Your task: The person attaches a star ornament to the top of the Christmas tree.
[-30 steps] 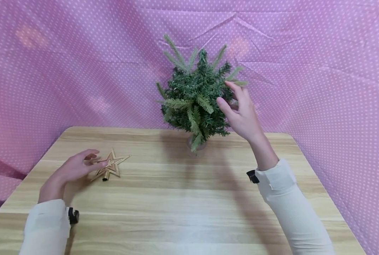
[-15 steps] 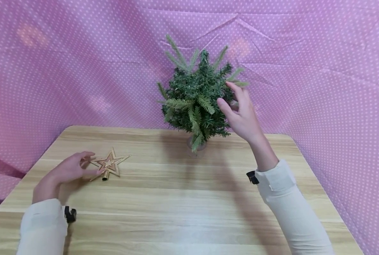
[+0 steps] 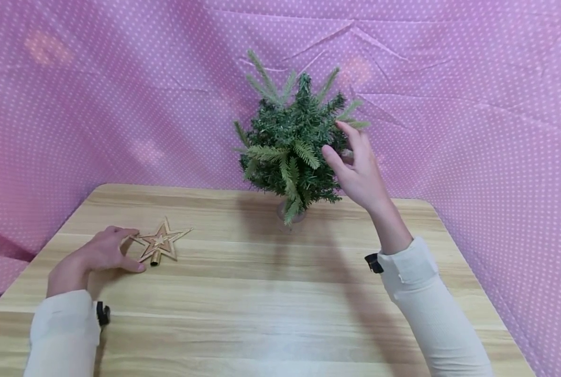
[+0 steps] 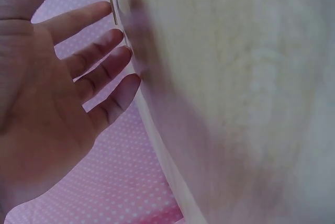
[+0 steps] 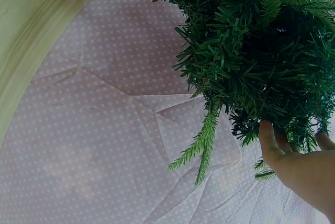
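Left hand (image 3: 100, 253): fingers parted, loosely bent; gold star (image 3: 161, 242) just beside fingertips, on worktop (image 3: 233, 314); right hand (image 3: 360, 175): fingers apart, gently curved; green tree (image 3: 285, 131) at fingertips.

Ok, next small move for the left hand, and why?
Probably have the left hand pinch the gold star: the star lies on the table, and in the head view the thumb and index finger are spread apart at its left side.
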Tool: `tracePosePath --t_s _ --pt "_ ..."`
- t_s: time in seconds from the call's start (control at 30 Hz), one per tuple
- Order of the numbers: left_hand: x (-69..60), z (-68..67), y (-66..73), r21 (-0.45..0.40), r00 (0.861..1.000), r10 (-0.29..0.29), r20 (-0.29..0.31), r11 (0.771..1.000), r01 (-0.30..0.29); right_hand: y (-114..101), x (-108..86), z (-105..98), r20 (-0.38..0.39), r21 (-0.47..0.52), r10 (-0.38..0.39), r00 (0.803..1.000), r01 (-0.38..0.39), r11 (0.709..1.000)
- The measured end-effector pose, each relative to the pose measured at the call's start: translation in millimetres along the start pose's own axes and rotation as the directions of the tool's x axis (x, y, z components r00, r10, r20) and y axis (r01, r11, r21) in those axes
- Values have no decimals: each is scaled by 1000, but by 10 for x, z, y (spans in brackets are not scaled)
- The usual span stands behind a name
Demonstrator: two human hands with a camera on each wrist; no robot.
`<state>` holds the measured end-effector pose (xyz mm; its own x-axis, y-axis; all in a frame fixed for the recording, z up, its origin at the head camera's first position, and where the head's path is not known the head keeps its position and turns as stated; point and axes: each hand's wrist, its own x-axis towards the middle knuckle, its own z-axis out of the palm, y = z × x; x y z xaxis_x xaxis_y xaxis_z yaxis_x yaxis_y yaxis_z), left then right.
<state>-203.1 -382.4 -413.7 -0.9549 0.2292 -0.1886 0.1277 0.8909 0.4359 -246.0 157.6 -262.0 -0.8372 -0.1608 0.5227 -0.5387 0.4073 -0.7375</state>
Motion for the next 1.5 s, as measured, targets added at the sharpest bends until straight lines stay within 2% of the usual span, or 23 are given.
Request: tracePosePath --t_s 0.33,0.5,0.67,0.87,1.0,1.13,1.5 --pt "36 -8 2 -22 999 42 -25 999 -42 -16 -5 -5 1 -5 6 1000 -6 1000" --pt "43 5 -13 -55 1000 18 -19 998 -19 -11 -7 0 8 -13 4 1000 -4 1000" --pt "58 12 -50 -106 999 -2 -41 994 -2 2 -12 0 11 -17 13 1000 -13 1000" --pt "92 19 -71 -130 998 39 -47 990 -45 -5 -12 -3 13 -25 15 1000 -15 1000" --pt "111 3 -67 -122 1000 20 -7 992 -21 -6 -5 -3 12 -24 13 1000 -13 1000" --pt "122 -10 -49 -109 999 -23 22 994 25 -16 -4 -7 11 -29 10 1000 -10 1000" --pt "125 -3 -74 -104 999 -53 -1 993 53 -15 -2 -5 14 -27 16 1000 -15 1000"
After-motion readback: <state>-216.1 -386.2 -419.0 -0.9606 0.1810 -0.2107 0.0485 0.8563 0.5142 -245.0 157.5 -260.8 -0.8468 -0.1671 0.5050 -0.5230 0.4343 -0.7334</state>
